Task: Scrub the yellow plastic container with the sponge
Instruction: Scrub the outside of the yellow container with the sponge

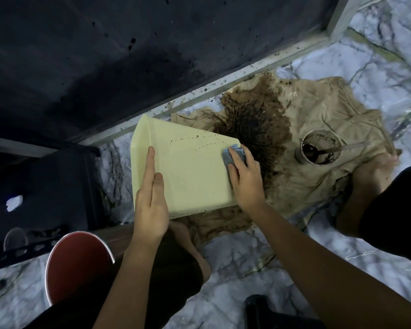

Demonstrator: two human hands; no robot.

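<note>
The pale yellow plastic container (pixel 188 167) is tilted on its side over a stained cloth, its broad face turned up, with a few lines of dark specks near its far edge. My left hand (pixel 151 195) lies flat on the container's near left edge, fingers straight, steadying it. My right hand (pixel 243 176) presses a blue-grey sponge (pixel 233 153) against the container's right edge, fingers curled over the sponge. Most of the sponge is hidden under my fingers.
A beige cloth (pixel 318 143) with a dark brown stain covers the marble floor. A small cup (pixel 320 148) of dark liquid with a spoon stands on it. A red bucket (pixel 74 264) sits near left. A dark glass door and metal frame (pixel 199 96) run behind. My knees flank the container.
</note>
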